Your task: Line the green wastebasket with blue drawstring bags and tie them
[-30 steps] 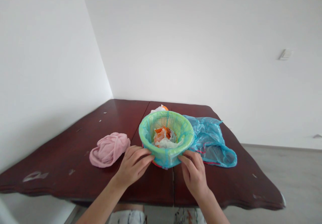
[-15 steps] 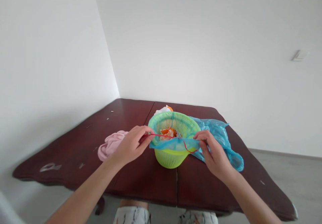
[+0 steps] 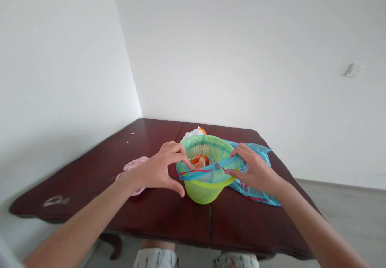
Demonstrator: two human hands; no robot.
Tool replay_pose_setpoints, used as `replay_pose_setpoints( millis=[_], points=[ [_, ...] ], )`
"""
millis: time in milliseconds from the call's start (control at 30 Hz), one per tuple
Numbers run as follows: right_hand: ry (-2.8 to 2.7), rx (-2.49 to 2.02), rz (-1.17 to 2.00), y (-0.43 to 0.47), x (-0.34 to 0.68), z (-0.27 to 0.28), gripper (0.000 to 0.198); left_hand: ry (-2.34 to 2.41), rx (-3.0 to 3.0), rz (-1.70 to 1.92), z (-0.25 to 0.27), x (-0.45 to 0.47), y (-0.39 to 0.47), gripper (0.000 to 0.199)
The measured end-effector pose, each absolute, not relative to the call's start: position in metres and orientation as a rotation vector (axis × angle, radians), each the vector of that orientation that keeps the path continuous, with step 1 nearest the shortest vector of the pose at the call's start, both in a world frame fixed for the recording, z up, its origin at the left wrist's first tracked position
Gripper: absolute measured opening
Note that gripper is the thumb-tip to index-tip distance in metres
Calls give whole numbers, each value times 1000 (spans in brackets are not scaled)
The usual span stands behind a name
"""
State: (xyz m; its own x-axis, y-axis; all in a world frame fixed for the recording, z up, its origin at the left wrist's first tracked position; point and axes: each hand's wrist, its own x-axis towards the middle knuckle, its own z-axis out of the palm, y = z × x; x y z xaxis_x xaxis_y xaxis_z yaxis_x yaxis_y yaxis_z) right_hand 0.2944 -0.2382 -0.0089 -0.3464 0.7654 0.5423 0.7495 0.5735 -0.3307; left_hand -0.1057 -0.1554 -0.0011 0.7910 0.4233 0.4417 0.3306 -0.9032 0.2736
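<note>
A yellow-green perforated plastic basket [image 3: 200, 193] stands upright on the table, with orange and white crumpled wrappers [image 3: 200, 161] inside. A blue plastic bag [image 3: 196, 175] with a red drawstring [image 3: 191, 171] lies across its near rim. My left hand [image 3: 164, 165] is at the left rim, thumb and fingers spread wide, holding nothing. My right hand [image 3: 253, 165] is at the right rim, its thumb apart from the fingers and the bag's edge between them, not visibly pinched. More blue plastic [image 3: 262, 191] spreads on the table behind and under my right hand.
The dark red-brown wooden table [image 3: 169, 215] has a wavy edge and meets white walls at the back and left. A pink cloth [image 3: 137, 163] lies behind my left forearm. A white and orange crumpled wrapper [image 3: 193, 133] sits behind the basket.
My left hand has let go of the red drawstring and opened. My right hand's thumb and fingers have parted. The drawstring now lies slack along the bag's edge, and the blue plastic at right has shifted.
</note>
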Motion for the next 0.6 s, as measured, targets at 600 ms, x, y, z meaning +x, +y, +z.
replay_pose_setpoints(
  millis=[600],
  points=[
    [-1998,-1228,-362,-244,269,-16,30,344,2404,627,-21,-117,-151,37]
  ],
)
